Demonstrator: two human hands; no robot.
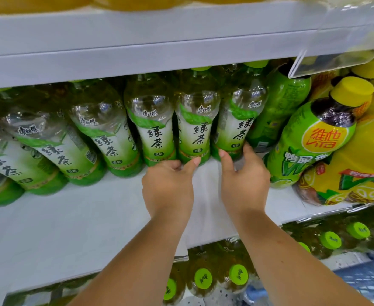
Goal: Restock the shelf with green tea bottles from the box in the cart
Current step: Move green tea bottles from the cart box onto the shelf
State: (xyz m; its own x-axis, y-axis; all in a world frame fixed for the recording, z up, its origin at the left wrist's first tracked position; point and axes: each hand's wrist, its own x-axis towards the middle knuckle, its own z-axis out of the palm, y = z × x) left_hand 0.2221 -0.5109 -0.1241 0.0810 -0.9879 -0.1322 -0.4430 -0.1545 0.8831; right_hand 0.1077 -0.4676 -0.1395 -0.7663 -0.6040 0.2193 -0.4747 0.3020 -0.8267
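A row of green tea bottles with white-and-green labels stands at the back of the white shelf (75, 221). My left hand (167, 186) touches the base of one bottle (194, 131) with thumb and curled fingers. My right hand (243, 180) is wrapped around the base of the bottle to its right (239, 127), thumb in front, fingers behind. Both bottles stand upright on the shelf. Another bottle (153, 129) stands just left of my left hand. The box and cart are out of view.
Yellow-capped lemon tea bottles (314, 138) crowd the right end of the shelf. The white shelf board above (137, 40) hangs low over the bottle caps, with a clear price holder (340, 45) at right. Green-capped bottles (238, 274) fill the shelf below.
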